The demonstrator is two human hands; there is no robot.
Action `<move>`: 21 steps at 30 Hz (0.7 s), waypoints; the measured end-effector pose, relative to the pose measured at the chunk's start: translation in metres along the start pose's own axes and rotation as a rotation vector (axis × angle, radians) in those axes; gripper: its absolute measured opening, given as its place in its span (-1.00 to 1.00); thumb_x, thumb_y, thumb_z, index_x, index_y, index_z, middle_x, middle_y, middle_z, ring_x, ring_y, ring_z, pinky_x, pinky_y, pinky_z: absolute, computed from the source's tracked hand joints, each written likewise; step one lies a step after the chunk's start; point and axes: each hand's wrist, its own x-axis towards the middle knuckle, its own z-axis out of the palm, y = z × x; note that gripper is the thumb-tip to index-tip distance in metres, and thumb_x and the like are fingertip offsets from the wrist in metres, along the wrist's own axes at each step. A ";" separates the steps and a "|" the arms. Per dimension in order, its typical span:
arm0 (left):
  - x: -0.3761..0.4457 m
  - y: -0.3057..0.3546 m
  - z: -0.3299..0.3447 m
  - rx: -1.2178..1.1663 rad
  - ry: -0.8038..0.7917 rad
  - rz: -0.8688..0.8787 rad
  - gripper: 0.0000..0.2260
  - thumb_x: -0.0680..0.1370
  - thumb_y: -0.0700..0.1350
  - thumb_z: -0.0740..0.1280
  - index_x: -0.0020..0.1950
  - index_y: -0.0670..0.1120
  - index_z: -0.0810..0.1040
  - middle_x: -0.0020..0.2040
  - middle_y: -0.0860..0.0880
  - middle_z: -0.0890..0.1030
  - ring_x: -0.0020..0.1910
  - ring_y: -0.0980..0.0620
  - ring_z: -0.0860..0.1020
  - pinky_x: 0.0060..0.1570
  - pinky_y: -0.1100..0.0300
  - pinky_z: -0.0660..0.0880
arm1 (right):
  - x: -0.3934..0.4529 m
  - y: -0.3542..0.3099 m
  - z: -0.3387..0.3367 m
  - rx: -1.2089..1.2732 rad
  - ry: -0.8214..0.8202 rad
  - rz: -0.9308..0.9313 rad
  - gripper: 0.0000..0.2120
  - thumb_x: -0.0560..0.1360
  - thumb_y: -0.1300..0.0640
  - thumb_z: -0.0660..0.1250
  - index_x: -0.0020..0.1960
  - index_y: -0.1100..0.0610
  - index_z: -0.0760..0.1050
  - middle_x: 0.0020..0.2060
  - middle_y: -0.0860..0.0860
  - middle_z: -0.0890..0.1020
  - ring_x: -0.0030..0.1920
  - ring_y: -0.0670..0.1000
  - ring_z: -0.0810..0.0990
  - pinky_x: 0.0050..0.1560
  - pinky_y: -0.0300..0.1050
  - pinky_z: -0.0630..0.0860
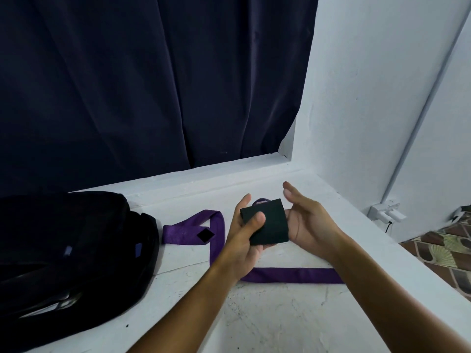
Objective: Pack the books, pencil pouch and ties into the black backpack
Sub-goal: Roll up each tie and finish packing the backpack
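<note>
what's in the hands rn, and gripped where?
A folded black tie. The left hand pinches its near-left corner, thumb on top and fingers beneath. The right hand is open, cupping the tie's right edge.

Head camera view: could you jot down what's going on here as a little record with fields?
surface: white ledge
left hand: grips a folded black tie, thumb on top
right hand: open, fingers straight, touching the black tie's right edge
purple tie: lying spread on the ledge, not yet folded
black backpack: lying at the left, top open
backdrop: dark curtain, white wall
books, pouch: cannot tell
</note>
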 end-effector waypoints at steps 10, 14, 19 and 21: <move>-0.002 -0.011 -0.012 0.102 0.116 0.052 0.01 0.23 -0.36 0.47 0.55 0.14 0.11 0.04 -0.12 0.61 0.01 -0.04 0.63 -0.11 0.13 0.60 | -0.010 0.006 0.016 -0.132 -0.050 0.103 -0.31 0.64 -0.16 -0.08 -0.21 0.32 0.58 -0.04 0.23 0.70 -0.05 0.14 0.70 0.28 0.16 0.41; -0.004 -0.007 -0.017 0.183 0.064 0.048 0.02 0.24 -0.37 0.47 0.55 0.18 0.07 -0.05 -0.06 0.64 -0.03 0.02 0.65 -0.10 0.16 0.59 | -0.014 0.002 0.019 -0.200 -0.061 0.158 -0.62 0.57 -0.24 -0.07 0.12 -0.03 0.37 0.05 0.17 0.69 0.11 0.17 0.67 0.20 0.13 0.54; -0.005 -0.003 -0.017 0.215 0.050 0.043 -0.01 0.28 -0.40 0.46 0.54 0.15 0.08 -0.03 -0.05 0.64 -0.02 0.02 0.64 -0.10 0.18 0.59 | -0.015 -0.003 0.017 -0.306 -0.038 0.126 -0.37 0.62 -0.21 -0.12 -0.14 0.15 0.60 0.05 0.23 0.68 0.06 0.19 0.66 0.26 0.15 0.47; -0.003 -0.004 -0.016 0.172 0.080 0.038 -0.04 0.25 -0.36 0.45 0.53 0.13 0.11 0.03 -0.08 0.63 0.00 0.01 0.63 -0.10 0.17 0.59 | -0.010 0.002 0.017 -0.326 -0.005 0.063 -0.52 0.64 -0.19 -0.09 0.21 0.08 0.46 0.05 0.26 0.67 0.05 0.22 0.67 0.17 0.14 0.55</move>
